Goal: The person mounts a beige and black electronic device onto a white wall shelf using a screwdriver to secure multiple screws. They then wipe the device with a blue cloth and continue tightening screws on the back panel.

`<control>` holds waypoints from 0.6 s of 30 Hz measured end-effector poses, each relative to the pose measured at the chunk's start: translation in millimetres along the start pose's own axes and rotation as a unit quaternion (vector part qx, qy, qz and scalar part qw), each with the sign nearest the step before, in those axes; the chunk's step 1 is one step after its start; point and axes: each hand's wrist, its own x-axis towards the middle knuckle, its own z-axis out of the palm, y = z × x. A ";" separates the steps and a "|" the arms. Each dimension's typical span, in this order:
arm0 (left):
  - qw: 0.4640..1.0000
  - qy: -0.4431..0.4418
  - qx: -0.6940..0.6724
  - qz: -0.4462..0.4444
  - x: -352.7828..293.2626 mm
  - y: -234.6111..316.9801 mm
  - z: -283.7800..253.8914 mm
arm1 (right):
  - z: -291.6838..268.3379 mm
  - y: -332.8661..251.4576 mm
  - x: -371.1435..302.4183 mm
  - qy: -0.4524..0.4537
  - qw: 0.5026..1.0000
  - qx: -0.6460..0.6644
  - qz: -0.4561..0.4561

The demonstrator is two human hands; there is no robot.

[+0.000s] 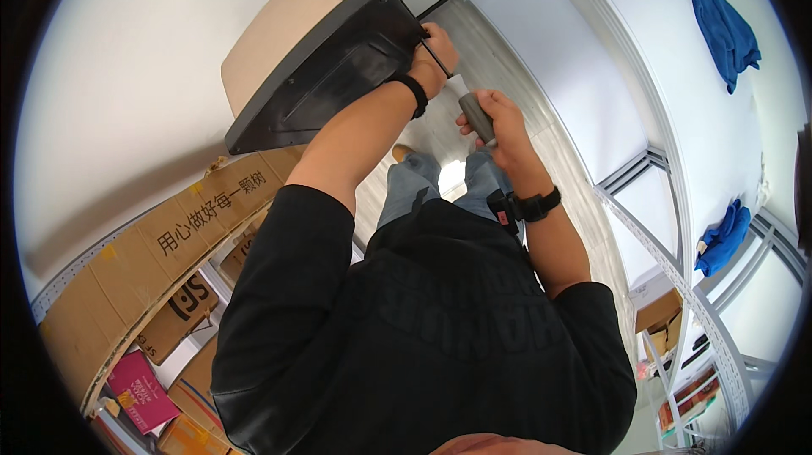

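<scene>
1. Locate the workpiece. I see the beige-and-black unit [338, 74] at the upper left of my head view, its dark underside tilted toward me, above the long cardboard panel [169, 222].

2. Check the right grip. My right hand [506, 123] is closed around the grey handle of the screwdriver [476, 119], leaving no gap; the shaft points up and left toward the unit's edge.

3. Check the left grip. My left hand [431, 70] is curled at the right-hand edge of the unit, behind the shaft. Its fingertips are hidden, so I cannot tell how far it is closed or whether it bears any weight.

4. Caution, tip slip. I cannot confirm that the tip is seated. If it sits off-axis and I press, it could skid across the dark plastic or strike the left hand, which lies directly beside its path.

5. Caution, unit shift. I see no clamp. If the left hand is the main restraint, uneven pressure could swing or drop the unit toward the floor [499, 45].

6. Caution, snagging. The black wristband [417, 95] lies close to the unit's edge; a wrist rotation could catch it there.
</scene>
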 end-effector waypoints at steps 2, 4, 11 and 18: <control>1.000 -0.019 0.002 0.018 0.2 -1.4 -3.5 | 0.2 6.9 3.1 0.029 0.994 -0.101 -0.031; 0.998 -0.041 0.006 0.045 1.2 -2.8 -6.0 | 3.4 10.5 0.0 0.052 0.980 -0.174 -0.077; 1.000 -0.001 0.004 -0.006 1.3 2.8 2.2 | 2.1 15.0 1.3 0.028 0.999 0.022 -0.020; 0.999 -0.038 -0.014 -0.013 4.3 5.7 3.3 | -0.2 6.1 0.4 -0.020 1.000 -0.004 -0.019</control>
